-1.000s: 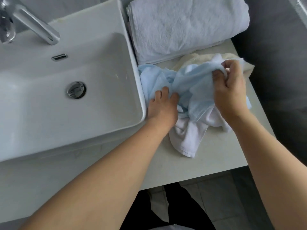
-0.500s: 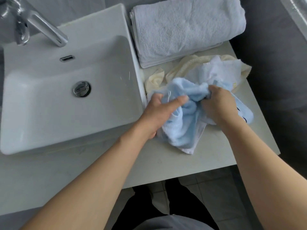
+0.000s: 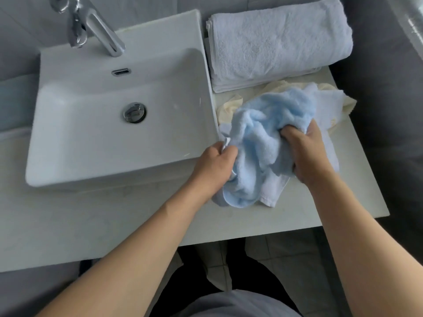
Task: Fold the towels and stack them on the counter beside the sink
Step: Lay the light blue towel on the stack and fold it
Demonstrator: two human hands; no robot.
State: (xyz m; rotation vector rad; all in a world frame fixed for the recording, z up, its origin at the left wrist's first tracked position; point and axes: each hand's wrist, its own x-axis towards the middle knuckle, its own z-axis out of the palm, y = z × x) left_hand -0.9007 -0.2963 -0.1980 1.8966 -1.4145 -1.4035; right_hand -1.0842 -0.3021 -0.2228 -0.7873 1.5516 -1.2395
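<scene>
Both hands grip blue towel, fingertips buried; white towel mostly hidden.

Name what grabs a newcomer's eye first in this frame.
First, the crumpled light blue towel at centre right, gripped by both the left hand and right hand over the counter. Next, the big white sink filling the left, and the folded white towel lying behind the pile at top right.
</scene>
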